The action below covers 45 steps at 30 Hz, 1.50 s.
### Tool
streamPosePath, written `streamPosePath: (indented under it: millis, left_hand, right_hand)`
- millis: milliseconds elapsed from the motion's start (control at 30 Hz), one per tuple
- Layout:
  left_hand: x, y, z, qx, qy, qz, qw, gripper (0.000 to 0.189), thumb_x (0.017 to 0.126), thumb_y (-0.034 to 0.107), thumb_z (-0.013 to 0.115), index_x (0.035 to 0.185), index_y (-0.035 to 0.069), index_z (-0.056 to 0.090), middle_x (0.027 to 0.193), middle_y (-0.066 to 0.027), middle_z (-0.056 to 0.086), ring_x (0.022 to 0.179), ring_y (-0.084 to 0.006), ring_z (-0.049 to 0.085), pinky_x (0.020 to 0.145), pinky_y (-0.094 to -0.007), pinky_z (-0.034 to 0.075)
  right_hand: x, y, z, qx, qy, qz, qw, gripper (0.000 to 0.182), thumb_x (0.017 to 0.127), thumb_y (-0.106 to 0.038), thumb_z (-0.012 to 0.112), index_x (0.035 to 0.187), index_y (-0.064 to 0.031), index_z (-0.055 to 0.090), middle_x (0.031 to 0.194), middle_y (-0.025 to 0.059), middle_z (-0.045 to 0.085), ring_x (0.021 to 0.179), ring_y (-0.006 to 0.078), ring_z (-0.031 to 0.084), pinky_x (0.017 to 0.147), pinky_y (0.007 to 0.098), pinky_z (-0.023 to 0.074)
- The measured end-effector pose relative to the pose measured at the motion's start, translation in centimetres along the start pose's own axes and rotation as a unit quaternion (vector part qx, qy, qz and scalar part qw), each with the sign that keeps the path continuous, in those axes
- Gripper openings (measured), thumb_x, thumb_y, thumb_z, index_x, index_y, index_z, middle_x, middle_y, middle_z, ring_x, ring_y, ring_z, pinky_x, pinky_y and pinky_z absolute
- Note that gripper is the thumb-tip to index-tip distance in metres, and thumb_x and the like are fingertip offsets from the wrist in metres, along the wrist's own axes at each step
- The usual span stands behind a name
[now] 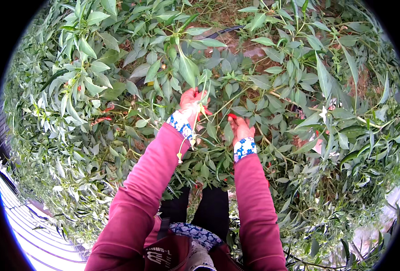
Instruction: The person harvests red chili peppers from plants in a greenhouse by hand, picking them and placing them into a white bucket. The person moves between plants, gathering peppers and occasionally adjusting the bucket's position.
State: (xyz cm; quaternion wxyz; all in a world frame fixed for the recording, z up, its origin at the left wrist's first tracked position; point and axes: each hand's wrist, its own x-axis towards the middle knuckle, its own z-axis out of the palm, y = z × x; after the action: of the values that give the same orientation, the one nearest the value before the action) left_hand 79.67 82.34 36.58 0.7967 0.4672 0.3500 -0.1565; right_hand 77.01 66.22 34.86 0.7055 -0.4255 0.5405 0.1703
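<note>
My left hand is among the leaves of a chili pepper plant, partly hidden by a leafy stem that hangs over its wrist. Red chili peppers stick out from its curled fingers; how many it holds is hidden. To the right and slightly lower, my right hand has a red chili pepper at its fingertips, palm turned partly up. Thin green branches cross the gap between the two hands. Both wrists have blue floral cuffs below maroon sleeves.
Shriveled red peppers hang left of my hands. Green chili peppers hang at the right, another at the upper left. A black hose runs over brown soil beyond the plants. Dense foliage surrounds my legs.
</note>
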Motion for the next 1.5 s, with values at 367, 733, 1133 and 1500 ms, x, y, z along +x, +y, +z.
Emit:
streamPosePath:
  millis: [367, 733, 1133, 1500]
  left_hand:
    - [-7.9, 11.4, 11.8, 0.066, -0.15, 0.095, 0.982, 0.016, 0.086, 0.012, 0.042, 0.095, 0.002, 0.05, 0.067, -0.0031, 0.051, 0.052, -0.0061, 0.045, 0.045, -0.0173, 0.035]
    - [10.1, 6.9, 13.8, 0.734, -0.055, 0.175, 0.654, 0.023, 0.071, 0.015, 0.05, 0.093, 0.013, 0.058, 0.096, -0.0143, 0.056, 0.088, -0.0309, 0.055, 0.077, -0.0372, 0.044]
    - [17.7, -4.1, 8.4, 0.732, -0.149, 0.125, 0.653, 0.02, 0.072, 0.008, 0.05, 0.09, 0.012, 0.058, 0.09, -0.0151, 0.058, 0.086, -0.0309, 0.056, 0.072, -0.0369, 0.046]
    - [20.7, -4.8, 5.5, 0.517, -0.048, 0.019, 0.854, 0.018, 0.072, 0.019, 0.059, 0.072, 0.001, 0.057, 0.059, -0.0113, 0.056, 0.057, -0.0218, 0.055, 0.054, -0.0324, 0.043]
  right_hand:
    - [-2.0, -3.1, -3.5, -0.585, -0.018, -0.378, 0.717, 0.016, 0.069, -0.013, 0.051, 0.071, 0.0021, 0.055, 0.065, 0.0184, 0.058, 0.064, 0.0319, 0.057, 0.061, 0.0376, 0.0441]
    - [2.6, -2.9, -7.6, -0.483, -0.229, -0.167, 0.829, 0.011, 0.078, -0.01, 0.05, 0.079, -0.0008, 0.057, 0.061, 0.0032, 0.055, 0.048, 0.0082, 0.046, 0.043, 0.0222, 0.0345]
    - [-2.9, -3.1, -7.9, -0.1, -0.164, -0.045, 0.98, 0.016, 0.08, -0.009, 0.051, 0.092, 0.001, 0.053, 0.075, 0.0051, 0.055, 0.059, 0.0086, 0.047, 0.051, 0.0186, 0.0353]
    - [-6.5, -6.6, -3.3, -0.138, -0.076, -0.187, 0.97, 0.013, 0.08, -0.011, 0.049, 0.085, 0.0004, 0.05, 0.078, 0.0039, 0.054, 0.053, 0.0027, 0.038, 0.045, 0.0139, 0.0268]
